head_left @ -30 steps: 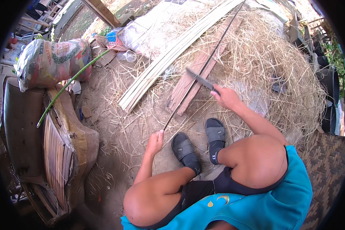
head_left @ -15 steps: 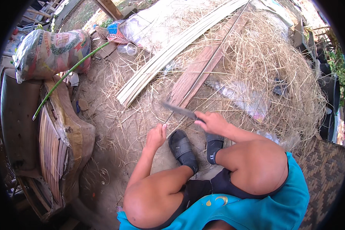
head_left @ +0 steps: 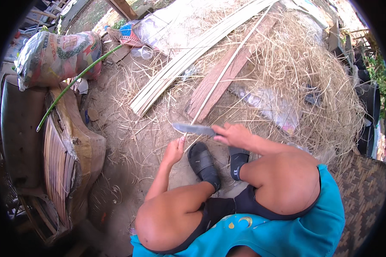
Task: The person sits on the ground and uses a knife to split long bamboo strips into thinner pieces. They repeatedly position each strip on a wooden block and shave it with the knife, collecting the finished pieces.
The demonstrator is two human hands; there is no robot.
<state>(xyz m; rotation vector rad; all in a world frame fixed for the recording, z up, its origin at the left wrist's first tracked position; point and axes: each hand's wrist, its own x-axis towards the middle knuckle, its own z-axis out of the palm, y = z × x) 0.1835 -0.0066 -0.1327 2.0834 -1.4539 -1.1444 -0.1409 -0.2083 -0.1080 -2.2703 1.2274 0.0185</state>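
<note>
My left hand [head_left: 174, 150] is closed on the near end of a long, thin, pale strip [head_left: 221, 76], which looks like split bamboo. The strip runs away from me over a reddish-brown wooden board [head_left: 232, 70] on the ground. In my right hand [head_left: 236, 135] is a knife [head_left: 194, 129], gripped by its handle. Its broad grey blade points left and lies across the strip just beyond my left fingers. My right fingers hide most of the handle.
A bundle of pale flat strips [head_left: 171, 70] lies left of the board. Thin shavings [head_left: 300, 73] are heaped at the right. To the left are a stuffed sack [head_left: 60, 60], a green stalk [head_left: 79, 77] and a worn wooden seat [head_left: 83, 145]. A woven mat [head_left: 366, 192] lies lower right.
The strip on the board showed a dark face before and shows a pale one now. The knife has turned from a downward slant to nearly level, with its tip lower and farther left.
</note>
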